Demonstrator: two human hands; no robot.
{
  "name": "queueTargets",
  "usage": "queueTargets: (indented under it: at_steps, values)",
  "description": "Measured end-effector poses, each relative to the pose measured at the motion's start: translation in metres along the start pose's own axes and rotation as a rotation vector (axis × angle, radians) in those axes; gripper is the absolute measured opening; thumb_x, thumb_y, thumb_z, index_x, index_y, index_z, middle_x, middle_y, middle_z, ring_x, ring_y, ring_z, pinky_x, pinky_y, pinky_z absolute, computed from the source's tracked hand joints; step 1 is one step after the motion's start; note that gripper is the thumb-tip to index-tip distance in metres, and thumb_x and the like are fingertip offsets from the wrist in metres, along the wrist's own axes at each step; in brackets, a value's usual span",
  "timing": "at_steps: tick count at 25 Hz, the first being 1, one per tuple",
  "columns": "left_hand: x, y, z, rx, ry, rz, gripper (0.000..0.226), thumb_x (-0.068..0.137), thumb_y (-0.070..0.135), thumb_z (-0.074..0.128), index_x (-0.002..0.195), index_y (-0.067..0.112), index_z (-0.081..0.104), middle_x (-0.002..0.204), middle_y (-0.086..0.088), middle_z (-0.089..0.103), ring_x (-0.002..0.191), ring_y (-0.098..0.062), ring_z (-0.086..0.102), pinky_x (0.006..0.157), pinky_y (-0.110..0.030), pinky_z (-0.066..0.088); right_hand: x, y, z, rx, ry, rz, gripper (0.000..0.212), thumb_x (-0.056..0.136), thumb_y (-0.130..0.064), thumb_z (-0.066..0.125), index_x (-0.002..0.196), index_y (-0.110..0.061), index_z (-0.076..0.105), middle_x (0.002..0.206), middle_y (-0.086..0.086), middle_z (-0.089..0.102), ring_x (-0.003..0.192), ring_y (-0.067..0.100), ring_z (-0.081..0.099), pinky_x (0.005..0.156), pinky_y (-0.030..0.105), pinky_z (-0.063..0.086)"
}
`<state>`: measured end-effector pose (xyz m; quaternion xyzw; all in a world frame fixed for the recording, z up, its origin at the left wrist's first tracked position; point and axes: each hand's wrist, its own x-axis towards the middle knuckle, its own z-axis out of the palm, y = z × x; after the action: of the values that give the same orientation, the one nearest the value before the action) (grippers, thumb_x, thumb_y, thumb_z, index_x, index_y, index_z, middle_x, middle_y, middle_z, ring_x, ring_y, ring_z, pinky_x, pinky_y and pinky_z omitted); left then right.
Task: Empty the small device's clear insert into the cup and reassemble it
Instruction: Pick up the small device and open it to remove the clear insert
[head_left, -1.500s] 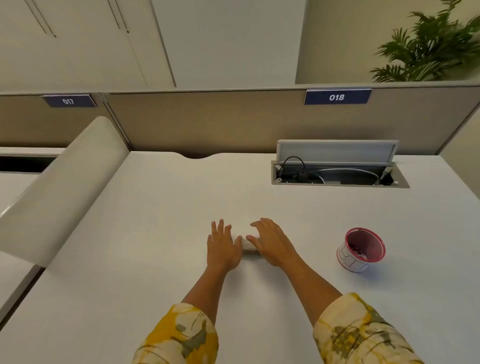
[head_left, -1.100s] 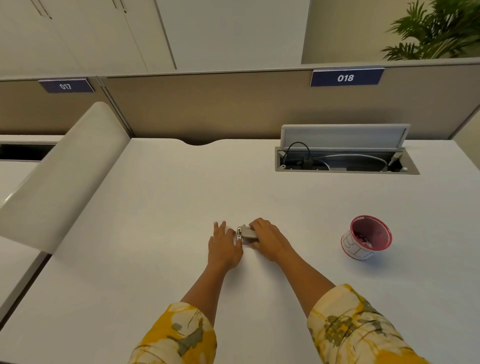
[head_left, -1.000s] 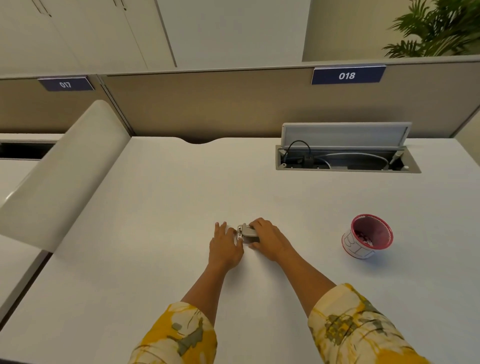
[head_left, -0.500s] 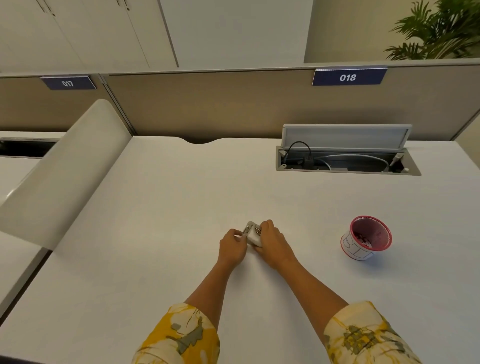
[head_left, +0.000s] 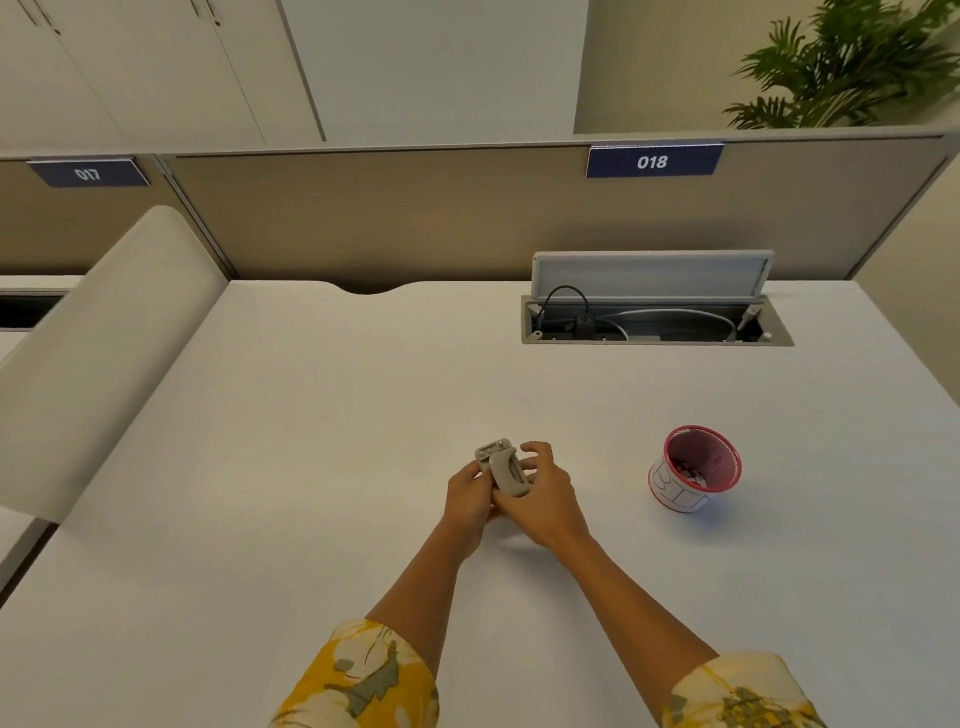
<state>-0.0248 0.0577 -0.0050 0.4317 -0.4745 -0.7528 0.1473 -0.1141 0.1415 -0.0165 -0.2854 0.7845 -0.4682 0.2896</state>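
Hands meet at the middle of a white desk (head_left: 311, 415): the left hand (head_left: 470, 499) and the right hand (head_left: 545, 501) both have their fingers curled around a small grey device (head_left: 503, 467), holding it just above the surface with its top end tilted toward eleven o'clock. Well apart at three o'clock from the hands, a red-rimmed cup (head_left: 693, 470) stands on the desk with small bits inside. At one o'clock, far back, an open cable hatch (head_left: 654, 319) shows wires.
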Motion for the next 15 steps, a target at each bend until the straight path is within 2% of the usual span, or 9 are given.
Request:
queueTargets:
  at_steps: [1, 3, 5, 6, 8, 12, 15]
  values:
    - [-0.001, 0.002, 0.000, -0.003, -0.013, 0.002, 0.026, 0.099, 0.015, 0.051, 0.112, 0.018, 0.073, 0.103, -0.011, 0.079, 0.091, -0.025, 0.076, 0.065, -0.029, 0.059, 0.000, 0.004, -0.007, 0.074, -0.035, -0.027, 0.068, 0.065, -0.049, 0.080, 0.123, -0.032, 0.049, 0.101, -0.018, 0.064, 0.090, 0.009, 0.069, 0.071, 0.023, 0.060]
    - [-0.002, 0.004, 0.003, -0.010, -0.042, -0.007, 0.025, 0.098, 0.015, 0.053, 0.111, 0.020, 0.074, 0.104, -0.012, 0.078, 0.088, -0.025, 0.076, 0.066, -0.031, 0.060, 0.003, 0.011, -0.019, 0.233, -0.049, -0.031, 0.051, 0.073, -0.048, 0.078, 0.117, -0.030, 0.062, 0.103, -0.011, 0.073, 0.094, 0.009, 0.070, 0.069, 0.018, 0.057]
    - [-0.003, 0.006, 0.007, 0.004, -0.091, -0.017, 0.024, 0.097, 0.016, 0.055, 0.109, 0.023, 0.075, 0.104, -0.009, 0.078, 0.088, -0.023, 0.076, 0.069, -0.034, 0.061, 0.009, 0.009, -0.027, 0.431, 0.019, 0.066, 0.029, 0.088, -0.045, 0.065, 0.109, -0.025, 0.072, 0.102, -0.001, 0.076, 0.091, 0.010, 0.072, 0.066, 0.018, 0.056]
    - [-0.004, 0.006, 0.010, 0.022, -0.116, -0.021, 0.025, 0.097, 0.016, 0.056, 0.108, 0.025, 0.076, 0.105, -0.008, 0.078, 0.089, -0.022, 0.076, 0.069, -0.035, 0.061, 0.013, 0.008, -0.030, 0.500, 0.046, 0.113, 0.027, 0.093, -0.041, 0.059, 0.105, -0.022, 0.074, 0.100, 0.002, 0.077, 0.090, 0.012, 0.073, 0.067, 0.020, 0.057]
    - [-0.006, 0.007, 0.013, 0.049, -0.155, -0.021, 0.025, 0.096, 0.017, 0.057, 0.110, 0.028, 0.075, 0.107, -0.006, 0.077, 0.092, -0.021, 0.075, 0.069, -0.035, 0.061, 0.020, 0.007, -0.035, 0.516, 0.059, 0.154, 0.026, 0.096, -0.034, 0.055, 0.099, -0.019, 0.077, 0.097, 0.004, 0.077, 0.089, 0.016, 0.074, 0.071, 0.026, 0.059]
    - [-0.008, 0.010, 0.013, 0.110, -0.208, -0.011, 0.025, 0.099, 0.025, 0.059, 0.121, 0.026, 0.070, 0.117, -0.011, 0.072, 0.101, -0.026, 0.071, 0.072, -0.037, 0.062, 0.024, 0.006, -0.047, 0.557, -0.012, 0.212, 0.023, 0.090, -0.031, 0.066, 0.094, -0.012, 0.078, 0.092, 0.005, 0.078, 0.088, 0.018, 0.074, 0.067, 0.024, 0.058]
    - [-0.010, 0.007, 0.013, 0.150, -0.234, -0.016, 0.026, 0.101, 0.027, 0.055, 0.124, 0.025, 0.067, 0.123, -0.013, 0.069, 0.110, -0.030, 0.068, 0.078, -0.042, 0.063, 0.024, 0.011, -0.052, 0.528, -0.045, 0.227, 0.024, 0.090, -0.030, 0.066, 0.096, -0.010, 0.078, 0.093, 0.008, 0.078, 0.090, 0.021, 0.074, 0.068, 0.023, 0.058]
